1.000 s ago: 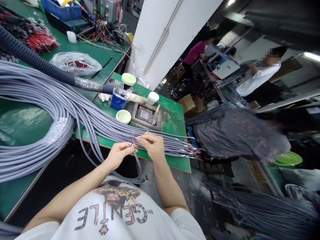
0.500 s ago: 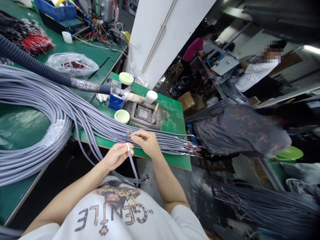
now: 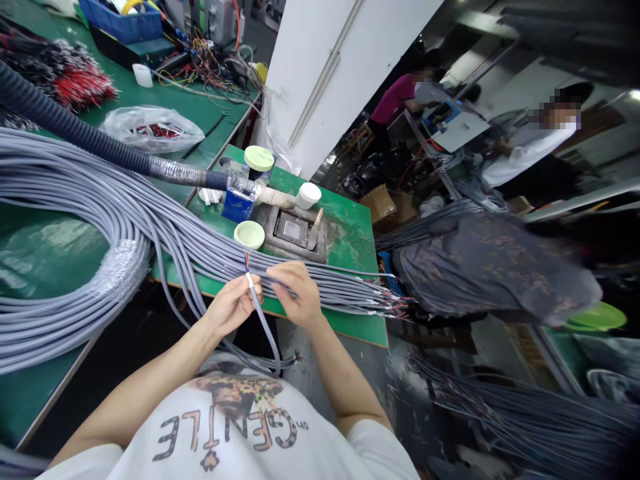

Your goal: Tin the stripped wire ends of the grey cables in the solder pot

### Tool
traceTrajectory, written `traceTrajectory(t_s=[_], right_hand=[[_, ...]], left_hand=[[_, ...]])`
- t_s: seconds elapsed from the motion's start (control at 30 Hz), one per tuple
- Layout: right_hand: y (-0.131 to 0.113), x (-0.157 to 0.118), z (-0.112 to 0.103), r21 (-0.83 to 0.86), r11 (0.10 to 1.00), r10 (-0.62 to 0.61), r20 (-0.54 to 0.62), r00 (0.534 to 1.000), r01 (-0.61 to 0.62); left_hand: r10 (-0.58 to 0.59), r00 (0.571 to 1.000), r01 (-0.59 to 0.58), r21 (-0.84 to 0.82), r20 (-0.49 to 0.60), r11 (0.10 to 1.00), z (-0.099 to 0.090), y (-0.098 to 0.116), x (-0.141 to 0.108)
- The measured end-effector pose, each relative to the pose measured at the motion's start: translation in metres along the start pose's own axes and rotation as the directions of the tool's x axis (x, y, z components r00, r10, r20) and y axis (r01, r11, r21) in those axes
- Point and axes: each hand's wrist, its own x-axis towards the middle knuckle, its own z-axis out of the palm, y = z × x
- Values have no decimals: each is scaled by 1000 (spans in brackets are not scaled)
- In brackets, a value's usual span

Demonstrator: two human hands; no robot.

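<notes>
Near its white-wrapped end, a grey cable is pinched in my left hand. Thin red and blue wires stick up from that end, above the fingertips. To the right, my right hand is held apart from the cable, its thumb and fingers separated and slightly blurred, with nothing seen between them. Behind both hands a thick bundle of grey cables lies across the green board, its stripped wire ends at the right.
Past the bundle are a square metal pot, a white cup, a light green lid and a blue box. A ribbed hose crosses the left. People work at the right.
My right hand has drawn away from the wire ends and its fingers have parted. My left hand still holds the cable, its wires now more upright. The view has shifted slightly.
</notes>
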Motion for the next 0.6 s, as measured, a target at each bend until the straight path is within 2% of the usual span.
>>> traceTrajectory(t_s=[0.07, 0.13, 0.17, 0.23, 0.3, 0.33, 0.37, 0.43, 0.5, 0.53, 0.6], right_hand=[[3, -6, -1, -116, 975, -173, 142, 975, 190], [6, -8, -1, -161, 941, -260, 211, 942, 296], [8, -6, -2, -157, 935, -283, 208, 936, 318], [11, 3, -5, -114, 946, -288, 125, 949, 302], [16, 17, -12, -64, 978, -200, -1, 980, 199], [19, 26, -15, -44, 991, -127, -69, 990, 124], [24, 35, -18, -22, 999, -42, -127, 991, 40], [36, 54, -21, 53, 991, 133, -189, 973, -125], [51, 71, -20, 160, 955, 278, -198, 940, -249], [59, 78, -18, 207, 932, 335, -191, 923, -296], [73, 91, -12, 262, 898, 405, -175, 897, -354]], left_hand=[[21, 999, -21, -11, -29, 1000, 2, 2, 4], [27, 999, -27, 5, -47, 1000, 6, 6, 8], [25, 998, -23, 38, -50, 999, 9, 8, 8], [67, 996, -55, 173, -64, 983, 14, 14, 7], [233, 970, -186, 398, -73, 899, 17, 24, 2], [360, 931, -279, 524, -56, 804, 17, 29, -2], [490, 872, -369, 644, -10, 670, 16, 35, -6], [683, 714, -487, 809, 153, 327, 9, 46, -11], [760, 566, -507, 862, 319, 16, -3, 55, -13], [774, 509, -491, 865, 377, -98, -10, 58, -11], [785, 432, -435, 865, 444, -249, -25, 62, -6]])
